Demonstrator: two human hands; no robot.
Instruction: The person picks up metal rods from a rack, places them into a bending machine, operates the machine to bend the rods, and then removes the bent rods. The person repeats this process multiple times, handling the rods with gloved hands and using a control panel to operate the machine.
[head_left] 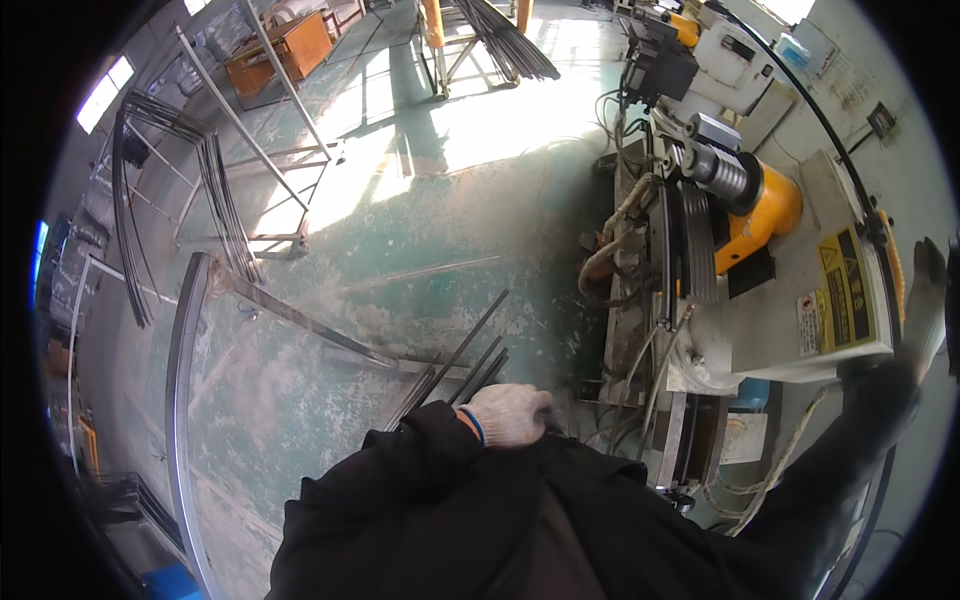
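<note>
My left hand (508, 415), in a white knit glove with a blue cuff edge, is held close against my black jacket. Its fingers are curled closed, and whatever they may hold is hidden. Several thin dark metal bars (455, 360) lie low just beyond it. My right hand (928, 300), also gloved and with darkened fingertips, is raised at the far right beside the machine's pale cabinet (790, 330). Its fingers stretch upward, with no object visible in them. Whether it touches the cabinet's edge I cannot tell.
On the right, the machine carries an orange arm (775, 215) and ribbed rollers (722, 175), with hoses (610, 265) hanging along its side. A metal frame (183, 350) stands at left. Bent dark strips (215, 190) hang on a rack behind it. Another rack (490, 35) holds long bars.
</note>
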